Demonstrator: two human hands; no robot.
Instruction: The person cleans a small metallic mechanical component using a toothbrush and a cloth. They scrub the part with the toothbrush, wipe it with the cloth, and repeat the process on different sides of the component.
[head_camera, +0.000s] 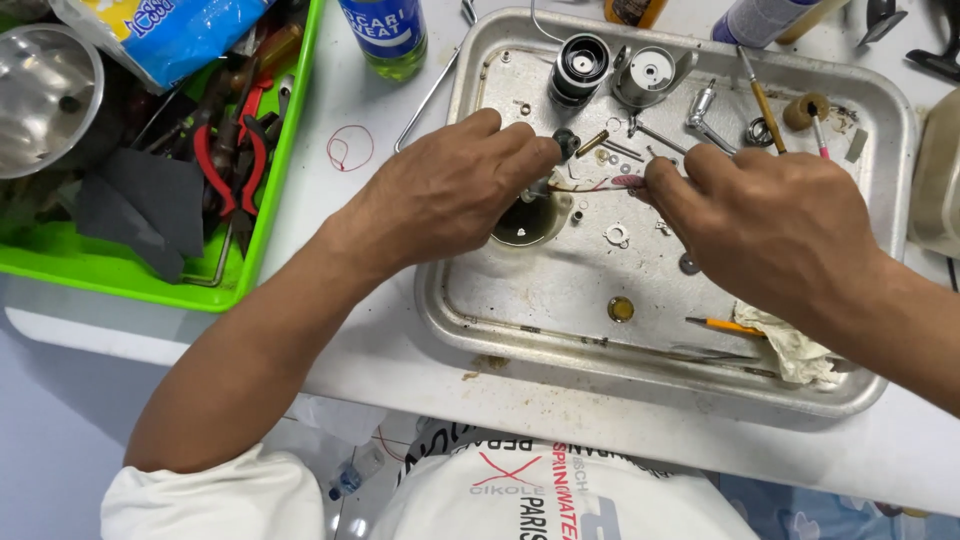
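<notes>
pliers (232, 165) in bin (262, 215) left of tray (880, 130), bottle (385, 35) between, behind

The light over my bench is bright and even, coming from above, so my left hand (450, 190) and right hand (770, 225) cast only soft, short shadows beneath them. The metal tray (560, 300) under my hands throws pale glare. Everything between my fingers looks sharp; straight lines bend slightly toward the edges beyond both wrists.

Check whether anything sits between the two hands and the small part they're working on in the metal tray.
Nothing visible does. The left hand and right hand already pinch the small part over the metal tray; loose washers lie beneath.
</notes>
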